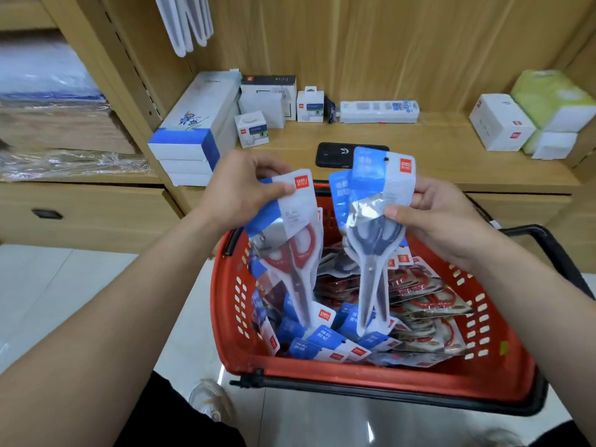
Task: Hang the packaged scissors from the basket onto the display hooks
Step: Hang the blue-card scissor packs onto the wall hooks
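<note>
A red plastic basket (354, 374) sits on the floor in front of me, filled with several packaged scissors (416, 304). My left hand (240, 185) pinches the top of a pack of red-handled scissors (292, 250), which hangs down over the basket. My right hand (432, 221) grips a small bunch of packs with dark-grey-handled scissors (375, 240), thumb pressed on the front. Both bunches are held upright above the basket. No display hooks are visible.
A wooden shelf (435, 153) behind the basket carries white boxes (193, 130), a power strip pack (379, 111), a black phone (335, 155) and green tissue packs (548, 98). White items hang above (187, 24). The black basket handle (554, 250) juts right. My shoe (211, 401) is below.
</note>
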`<state>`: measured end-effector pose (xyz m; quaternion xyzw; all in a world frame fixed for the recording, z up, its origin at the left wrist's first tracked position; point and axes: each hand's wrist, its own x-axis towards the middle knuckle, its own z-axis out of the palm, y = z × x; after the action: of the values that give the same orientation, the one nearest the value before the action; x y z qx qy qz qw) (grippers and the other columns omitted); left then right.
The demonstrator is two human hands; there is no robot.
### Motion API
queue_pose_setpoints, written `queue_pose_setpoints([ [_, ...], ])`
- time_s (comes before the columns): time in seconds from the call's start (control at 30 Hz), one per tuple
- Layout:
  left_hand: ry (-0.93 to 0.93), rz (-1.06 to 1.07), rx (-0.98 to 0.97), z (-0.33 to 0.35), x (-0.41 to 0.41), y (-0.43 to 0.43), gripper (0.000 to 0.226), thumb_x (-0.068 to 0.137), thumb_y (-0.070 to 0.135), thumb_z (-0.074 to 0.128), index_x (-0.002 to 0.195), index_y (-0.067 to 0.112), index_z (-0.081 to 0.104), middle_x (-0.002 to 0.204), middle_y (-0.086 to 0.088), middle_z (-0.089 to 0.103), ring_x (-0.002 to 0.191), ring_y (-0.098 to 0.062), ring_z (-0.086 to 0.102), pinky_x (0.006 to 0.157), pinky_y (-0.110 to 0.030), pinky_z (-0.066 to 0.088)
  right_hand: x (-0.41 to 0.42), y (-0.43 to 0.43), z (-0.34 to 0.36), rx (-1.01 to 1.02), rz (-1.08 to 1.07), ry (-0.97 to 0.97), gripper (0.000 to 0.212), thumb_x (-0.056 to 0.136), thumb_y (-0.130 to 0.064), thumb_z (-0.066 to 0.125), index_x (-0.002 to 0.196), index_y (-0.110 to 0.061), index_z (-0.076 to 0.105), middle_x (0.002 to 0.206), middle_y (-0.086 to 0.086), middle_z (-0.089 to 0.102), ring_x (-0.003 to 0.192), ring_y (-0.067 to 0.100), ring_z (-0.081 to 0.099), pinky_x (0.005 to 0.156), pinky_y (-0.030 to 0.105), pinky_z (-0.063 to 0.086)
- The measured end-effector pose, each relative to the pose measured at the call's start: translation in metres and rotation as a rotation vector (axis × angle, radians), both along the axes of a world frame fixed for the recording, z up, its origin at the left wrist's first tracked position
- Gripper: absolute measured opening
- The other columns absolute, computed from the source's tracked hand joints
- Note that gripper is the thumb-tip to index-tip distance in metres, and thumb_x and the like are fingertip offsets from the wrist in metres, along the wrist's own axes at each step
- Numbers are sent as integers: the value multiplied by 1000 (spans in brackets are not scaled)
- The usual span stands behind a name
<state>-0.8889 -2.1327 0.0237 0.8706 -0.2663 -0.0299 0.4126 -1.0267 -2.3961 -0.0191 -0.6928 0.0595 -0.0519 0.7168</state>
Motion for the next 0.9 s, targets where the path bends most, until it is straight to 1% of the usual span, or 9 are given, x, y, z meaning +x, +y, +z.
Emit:
queue_pose_setpoints([
  [0.07, 53, -1, -106, 7, -3, -8, 17, 85, 13, 84, 95, 21, 74, 83, 16, 72, 71, 14, 66, 70, -7, 53, 1, 8, 1, 56, 23, -11, 45, 74, -18, 80, 117, -9, 70, 111, 16, 77, 103, 32, 75, 89, 41, 62],
  [0.13, 154, -23, -181, 6, -9, -19, 15, 86, 9, 82, 95, 18, 74, 83, 8, 76, 69, 4, 70, 67, -17, 58, 3, 17, -2, 82, -7, -8, 30, 87, 0, 68, 117, -8, 68, 109, 14, 78, 100, 30, 75, 90, 42, 62],
  [0.2, 223, -36, -200, -2, -13, -30, 15, 88, 8, 81, 93, 20, 73, 84, 4, 78, 69, -1, 71, 66, -22, 59, 7, 24, -10, 60, -58, 25, 32, 94, 10, 59, 115, -12, 68, 107, 9, 79, 99, 26, 75, 90, 44, 61],
  [0.37, 333, -52, -213, -22, -14, -41, 21, 94, 5, 73, 95, 27, 73, 84, 5, 78, 71, -4, 71, 66, -21, 60, 18, 27, -40, 14, -129, 134, 35, 96, 9, 60, 113, -21, 68, 109, 0, 78, 110, 24, 72, 105, 55, 52],
  [0.53, 386, -57, -263, -34, -13, -42, 23, 98, 6, 69, 99, 29, 72, 86, 10, 80, 79, -5, 75, 68, -23, 61, 26, 33, -49, -2, -57, 185, 35, 97, 10, 56, 119, -15, 67, 113, 10, 77, 108, 31, 73, 104, 57, 51],
  [0.63, 375, -45, -295, -36, -11, -41, 26, 99, 7, 68, 95, 32, 71, 83, 15, 79, 80, -2, 75, 70, -20, 60, 31, 36, -50, -14, -43, 186, 35, 97, 8, 57, 122, -15, 66, 116, 8, 77, 109, 29, 72, 104, 55, 52],
  [0.73, 379, -52, -291, -40, -10, -42, 25, 99, 4, 67, 98, 28, 72, 86, 14, 79, 85, -1, 75, 70, -17, 58, 36, 43, -51, -20, 0, 184, 32, 98, 4, 59, 123, -16, 65, 116, 7, 77, 111, 27, 72, 103, 50, 53],
  [0.83, 384, -46, -299, -44, -9, -43, 23, 98, 5, 68, 100, 27, 73, 95, 9, 79, 92, -5, 76, 73, -22, 60, 40, 51, -54, -48, -24, 188, 29, 100, -1, 61, 124, -16, 63, 113, 4, 78, 107, 21, 73, 100, 44, 55],
  [0.9, 401, 8, -359, -43, -8, -41, 19, 100, 10, 66, 102, 28, 73, 96, 5, 79, 92, -7, 76, 77, -27, 62, 41, 54, -53, -62, -57, 185, 27, 99, -2, 62, 121, -18, 65, 109, -1, 79, 103, 15, 75, 92, 34, 58],
])
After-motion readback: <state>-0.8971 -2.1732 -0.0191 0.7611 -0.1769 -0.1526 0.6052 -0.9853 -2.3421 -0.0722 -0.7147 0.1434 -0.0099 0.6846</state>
